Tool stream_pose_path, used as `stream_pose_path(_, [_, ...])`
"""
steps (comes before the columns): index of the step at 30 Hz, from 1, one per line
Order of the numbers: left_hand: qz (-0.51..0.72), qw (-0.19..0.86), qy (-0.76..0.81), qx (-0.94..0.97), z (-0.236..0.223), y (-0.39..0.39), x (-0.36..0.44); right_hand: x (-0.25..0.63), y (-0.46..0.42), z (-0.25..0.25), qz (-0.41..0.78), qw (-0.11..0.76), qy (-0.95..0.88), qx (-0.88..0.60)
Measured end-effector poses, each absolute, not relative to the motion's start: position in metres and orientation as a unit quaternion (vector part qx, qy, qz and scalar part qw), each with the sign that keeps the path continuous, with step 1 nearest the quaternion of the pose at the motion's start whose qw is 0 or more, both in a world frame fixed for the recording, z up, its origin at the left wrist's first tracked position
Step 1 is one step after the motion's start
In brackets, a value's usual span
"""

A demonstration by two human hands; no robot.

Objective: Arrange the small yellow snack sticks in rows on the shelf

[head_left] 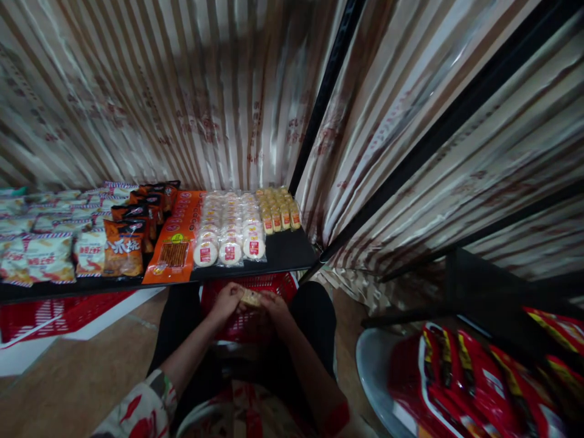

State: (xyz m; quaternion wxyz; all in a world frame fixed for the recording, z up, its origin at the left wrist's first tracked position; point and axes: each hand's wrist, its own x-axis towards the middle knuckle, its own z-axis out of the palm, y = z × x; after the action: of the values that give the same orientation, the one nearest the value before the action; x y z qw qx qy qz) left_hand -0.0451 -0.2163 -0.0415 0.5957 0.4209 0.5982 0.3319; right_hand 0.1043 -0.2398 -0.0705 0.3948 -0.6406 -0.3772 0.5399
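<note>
My left hand (225, 302) and my right hand (275, 303) meet over a red plastic basket (270, 283) between my knees. Both are closed on a small yellowish snack packet (250, 297), one hand at each end. Just beyond the hands runs a low black shelf (287, 250). On it stand rows of small yellow packets (278, 211) like the held one, rows of round white wrapped cakes (229, 228), a flat orange packet (177, 242), dark orange snack bags (129, 234) and pale snack bags (48, 250).
Striped, crinkled paper covers the wall behind the shelf. A black upright post (325, 91) stands at the shelf's right end. Another black shelf at lower right carries red packets (474, 377). A second red basket (50, 316) lies under the shelf at left, on a wooden floor.
</note>
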Motion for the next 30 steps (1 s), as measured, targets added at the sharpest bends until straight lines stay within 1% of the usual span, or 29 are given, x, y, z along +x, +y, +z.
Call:
stream_pose_path(6, [0.375, 0.625, 0.559, 0.395, -0.025, -0.223, -0.043, 0.111, -0.242, -0.054, 0.587, 0.434, -0.307, -0.611])
stream_pose_path(15, [0.381, 0.670, 0.515, 0.376, -0.001, -0.222, -0.040, 0.121, -0.236, -0.022, 0.594, 0.458, -0.298, -0.590])
stream_pose_path(26, [0.365, 0.660, 0.523, 0.397, 0.013, -0.217, -0.026, 0.138, -0.220, -0.006, 0.585, 0.484, -0.277, -0.589])
stream_pose_path(30, [0.357, 0.660, 0.522, 0.406, 0.017, -0.218, -0.019, 0.144, -0.216, 0.000, 0.585, 0.506, -0.260, -0.578])
